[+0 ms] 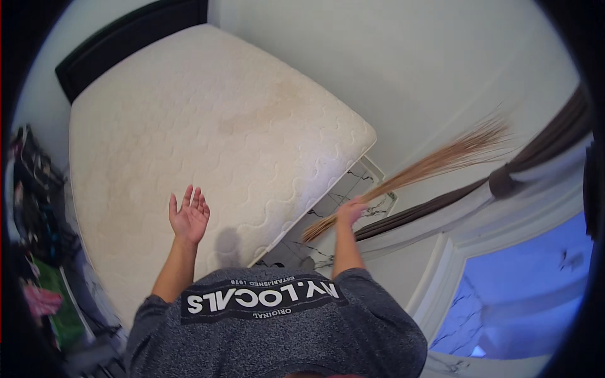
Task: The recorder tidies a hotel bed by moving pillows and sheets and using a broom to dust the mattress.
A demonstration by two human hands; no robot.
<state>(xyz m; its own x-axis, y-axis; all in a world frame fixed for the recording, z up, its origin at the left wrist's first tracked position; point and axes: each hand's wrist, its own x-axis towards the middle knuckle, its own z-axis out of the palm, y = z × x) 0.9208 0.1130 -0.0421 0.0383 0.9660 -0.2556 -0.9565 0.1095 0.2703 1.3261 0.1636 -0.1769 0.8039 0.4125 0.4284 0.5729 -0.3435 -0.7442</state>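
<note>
A bare cream quilted mattress (208, 132) with brownish stains fills the view before me. Over its near part my left hand (190, 217) is raised palm up, fingers apart and holding nothing. To the right, my right hand (352, 210) grips a stick broom (420, 165) of thin brown bristles near its bound end. The bristles fan out up and to the right, in front of the wall, apart from the mattress. A short butt of the broom sticks out below my fist, past the mattress edge.
A dark headboard (132, 42) stands at the far end of the bed. Marble-patterned floor tiles (338, 189) show beyond the mattress corner. Gathered dark curtains (503, 182) hang at the right above a window (520, 293). Piled clothes and bags (38, 198) line the left side.
</note>
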